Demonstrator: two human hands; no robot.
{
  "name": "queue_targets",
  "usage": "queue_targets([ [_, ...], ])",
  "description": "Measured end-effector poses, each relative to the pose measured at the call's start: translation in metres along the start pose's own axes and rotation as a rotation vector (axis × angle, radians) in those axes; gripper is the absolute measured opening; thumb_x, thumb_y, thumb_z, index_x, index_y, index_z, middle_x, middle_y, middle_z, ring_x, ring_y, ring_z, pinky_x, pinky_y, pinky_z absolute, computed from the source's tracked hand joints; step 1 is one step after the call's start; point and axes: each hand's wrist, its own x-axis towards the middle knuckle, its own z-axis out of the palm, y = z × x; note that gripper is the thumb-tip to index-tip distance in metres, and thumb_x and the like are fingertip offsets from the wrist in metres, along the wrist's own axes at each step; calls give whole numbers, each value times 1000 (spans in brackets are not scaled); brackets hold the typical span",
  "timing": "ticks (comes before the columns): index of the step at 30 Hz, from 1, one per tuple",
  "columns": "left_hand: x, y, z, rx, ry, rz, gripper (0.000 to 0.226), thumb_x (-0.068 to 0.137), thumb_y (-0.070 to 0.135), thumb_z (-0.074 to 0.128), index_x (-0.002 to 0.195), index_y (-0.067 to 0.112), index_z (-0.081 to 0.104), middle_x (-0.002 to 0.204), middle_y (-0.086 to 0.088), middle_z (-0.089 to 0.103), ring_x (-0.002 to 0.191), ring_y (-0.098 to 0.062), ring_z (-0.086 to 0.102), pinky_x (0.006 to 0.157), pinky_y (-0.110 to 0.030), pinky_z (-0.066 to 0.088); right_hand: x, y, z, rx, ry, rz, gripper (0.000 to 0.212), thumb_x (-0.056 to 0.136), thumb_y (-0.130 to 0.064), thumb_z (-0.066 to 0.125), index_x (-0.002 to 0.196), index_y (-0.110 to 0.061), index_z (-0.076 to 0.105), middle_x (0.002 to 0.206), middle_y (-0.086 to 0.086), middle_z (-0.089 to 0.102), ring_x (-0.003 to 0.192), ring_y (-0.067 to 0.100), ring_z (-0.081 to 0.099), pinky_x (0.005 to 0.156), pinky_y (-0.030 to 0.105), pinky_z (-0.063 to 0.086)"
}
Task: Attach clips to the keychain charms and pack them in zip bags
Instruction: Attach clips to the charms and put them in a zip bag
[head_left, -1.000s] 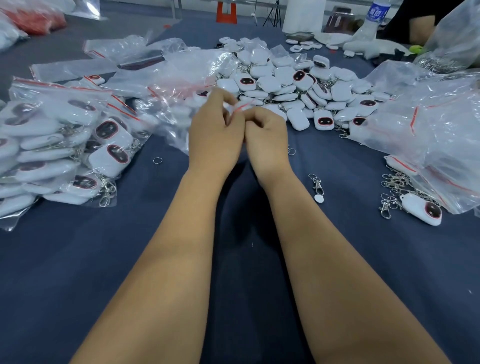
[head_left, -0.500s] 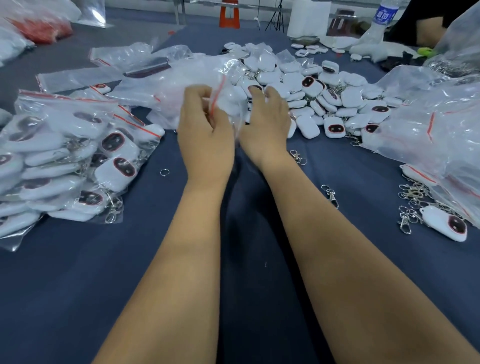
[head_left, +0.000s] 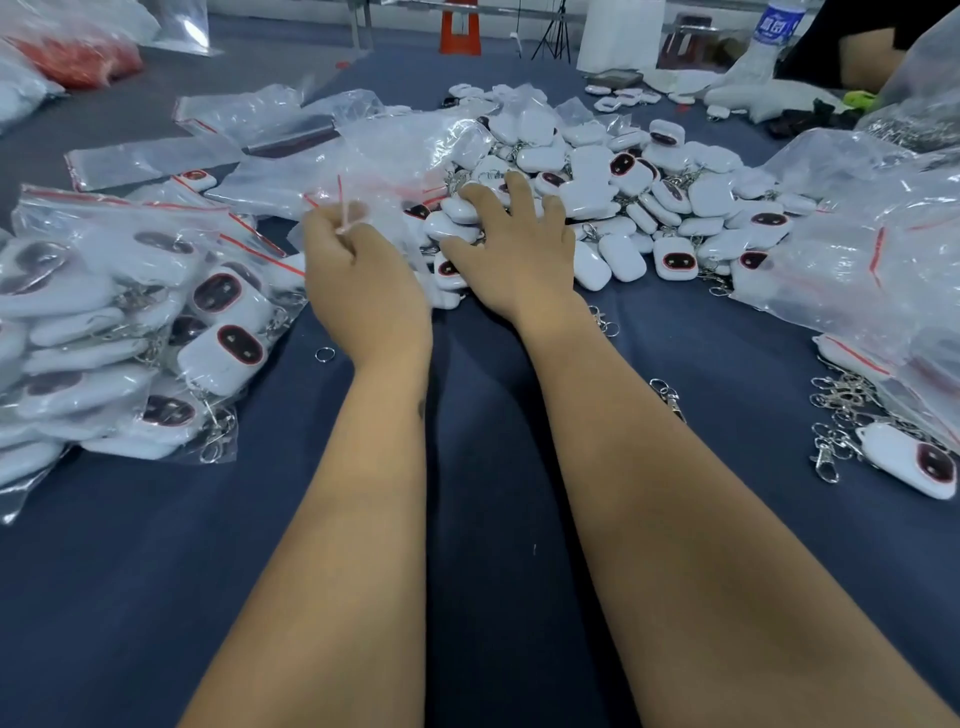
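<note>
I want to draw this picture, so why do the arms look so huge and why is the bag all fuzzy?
Head view: the wide-angle lens stretches the near forearms; the zip bag pinched by the left hand looks smeared, probably from motion; the right hand on the charm pile is sharper; the far table edge is soft, and the bags show pale glare.

Packed bags (head_left: 130, 332) at left, loose charm pile (head_left: 649, 202) centre-back, clips (head_left: 836, 415) at right, all on table (head_left: 467, 519).
</note>
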Motion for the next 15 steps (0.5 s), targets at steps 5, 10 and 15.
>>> queue_targets([
  [5, -3, 15, -16, -80, 89, 345, 29, 81, 2, 39, 103, 7, 58, 93, 1, 49, 78, -7, 44, 71, -9, 34, -27, 16, -7, -36, 67, -6, 44, 94, -56, 45, 126, -28, 58, 154, 1, 30, 131, 33, 34, 111, 41, 26],
  [10, -14, 19, -15, 252, -219, 513, 28, 82, 17, 42, 101, 17, 62, 96, 4, 52, 72, 6, 46, 63, -4, 29, -47, 25, -17, -76, 162, -32, 32, 100, -40, 42, 106, -21, 67, 141, 3, 45, 112, 29, 52, 92, 35, 31],
  [15, -40, 0, 2, 599, -725, 280, 14, 97, 22, 42, 106, 23, 53, 77, 8, 54, 70, -13, 50, 58, -30, 31, -62, 25, -30, -26, 277, 19, 26, 94, -37, 49, 78, -22, 62, 114, 4, 61, 101, 26, 57, 87, 36, 37],
])
